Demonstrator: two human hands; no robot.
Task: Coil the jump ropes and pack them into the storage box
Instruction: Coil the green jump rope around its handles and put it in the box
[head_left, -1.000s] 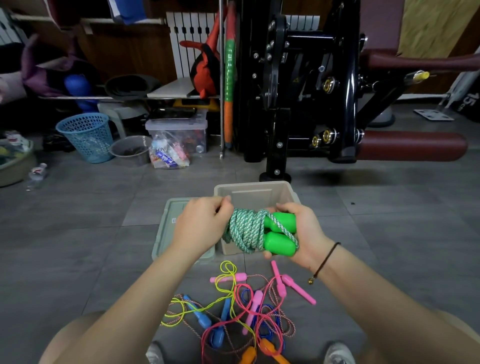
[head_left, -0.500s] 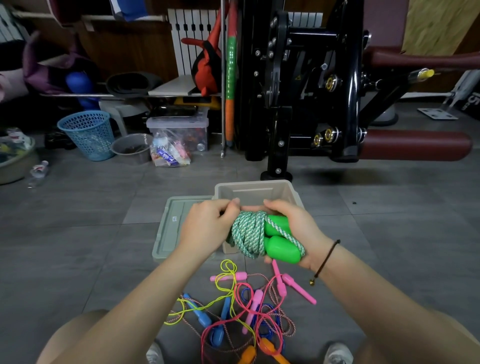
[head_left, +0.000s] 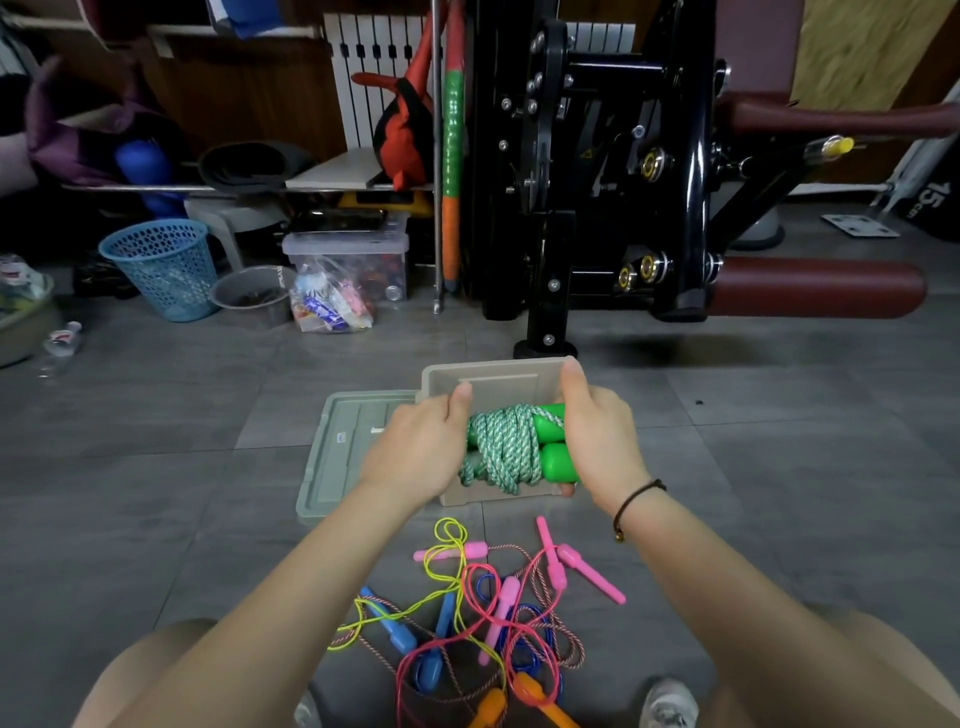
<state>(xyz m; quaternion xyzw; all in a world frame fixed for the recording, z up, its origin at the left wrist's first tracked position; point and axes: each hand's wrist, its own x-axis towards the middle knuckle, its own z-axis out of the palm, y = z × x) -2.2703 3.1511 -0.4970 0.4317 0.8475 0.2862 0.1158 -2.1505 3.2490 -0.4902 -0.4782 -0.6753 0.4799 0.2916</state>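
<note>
A coiled green-and-white jump rope (head_left: 506, 451) with two bright green handles sits between my hands, just above the open beige storage box (head_left: 493, 378). My left hand (head_left: 423, 447) grips the rope's left side and my right hand (head_left: 597, 431) holds the handle end. The box's grey-green lid (head_left: 348, 447) lies flat on the floor to its left. A tangled pile of jump ropes (head_left: 483, 613) with pink, blue and orange handles lies on the floor near my feet.
A black weight machine (head_left: 597, 171) with maroon padded rollers stands right behind the box. At the back left are a blue mesh basket (head_left: 161, 265), a grey bowl (head_left: 252, 293) and a clear bin (head_left: 348, 260) with a plastic bag. Grey floor tiles lie all around.
Both hands have carried the coiled green rope forward from in front of the box to over its opening. The pile on the floor has not moved.
</note>
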